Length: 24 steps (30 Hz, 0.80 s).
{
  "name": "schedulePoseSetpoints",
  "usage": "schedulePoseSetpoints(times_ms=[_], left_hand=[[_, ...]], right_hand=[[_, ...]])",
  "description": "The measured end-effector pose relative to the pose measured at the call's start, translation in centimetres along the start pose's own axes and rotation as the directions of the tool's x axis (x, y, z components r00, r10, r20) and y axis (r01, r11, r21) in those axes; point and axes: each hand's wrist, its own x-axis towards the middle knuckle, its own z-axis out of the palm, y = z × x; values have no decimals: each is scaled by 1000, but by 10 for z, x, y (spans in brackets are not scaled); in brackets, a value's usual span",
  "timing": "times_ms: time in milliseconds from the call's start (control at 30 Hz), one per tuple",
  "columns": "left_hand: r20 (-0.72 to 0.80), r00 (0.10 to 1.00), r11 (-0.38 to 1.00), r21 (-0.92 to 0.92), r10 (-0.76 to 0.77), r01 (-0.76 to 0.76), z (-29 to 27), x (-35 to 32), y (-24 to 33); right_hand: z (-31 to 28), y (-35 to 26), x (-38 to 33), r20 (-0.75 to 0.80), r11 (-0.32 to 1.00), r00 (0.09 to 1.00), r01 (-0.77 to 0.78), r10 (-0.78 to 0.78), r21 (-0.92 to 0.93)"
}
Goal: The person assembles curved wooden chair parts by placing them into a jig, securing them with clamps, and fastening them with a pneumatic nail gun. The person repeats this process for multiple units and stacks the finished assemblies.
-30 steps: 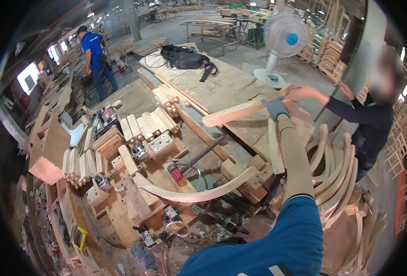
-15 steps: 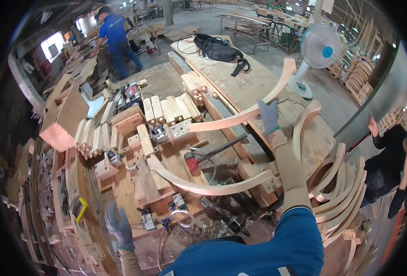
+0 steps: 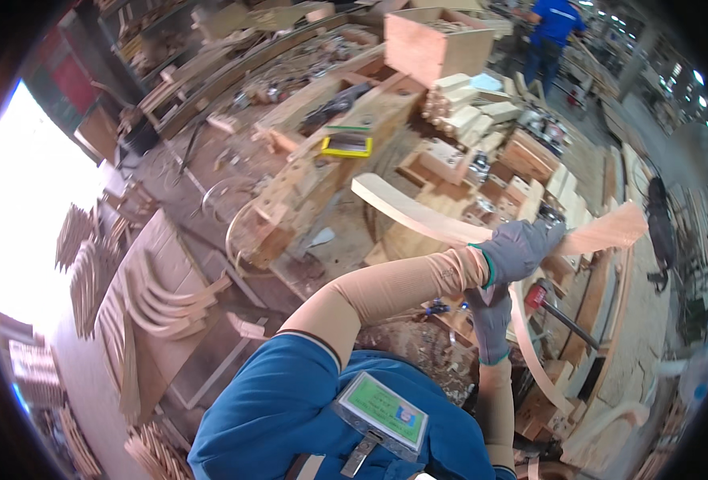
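Left grip: grey knit glove, fingers wrapped tight around the curved wooden slat, pinching it at about two thirds along its length. Right grip: same grey glove, fingers closed on a second curved piece, a thinner bent strip that runs down from the hand. Both forearms in tan ribbed sleeves, blue shirt below.

The held slat is pale raw wood, smooth, flat-faced, gently bowed, one squared end up-left, the other wider end toward the right. It hangs in the air over the near edge of the surface, not touching it.

Surface: rough, dusty work bench built of thick timber blocks, littered with chips.

On it, one large open plywood box at the far edge. One cluster of short pale wood blocks just beside it, count unclear. One yellow-framed flat tool near the middle. One red-headed tool at the right edge, just beside the right hand.

Floor at left: stack of about six curved wooden slats, nested.

One person in blue far off past the far edge.
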Motion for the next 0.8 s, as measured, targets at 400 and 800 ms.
schedulePoseSetpoints(times_ms=[400, 800], left_hand=[[452, 811, 896, -53, -371, 440, -7, -78, -130], [536, 696, 869, 172, -478, 464, 49, -90, -164]], right_hand=[[-20, 13, -75, -175, 969, 969, -136, 173, 205], [-53, 15, -99, -277, 968, 929, -223, 246, 113]])
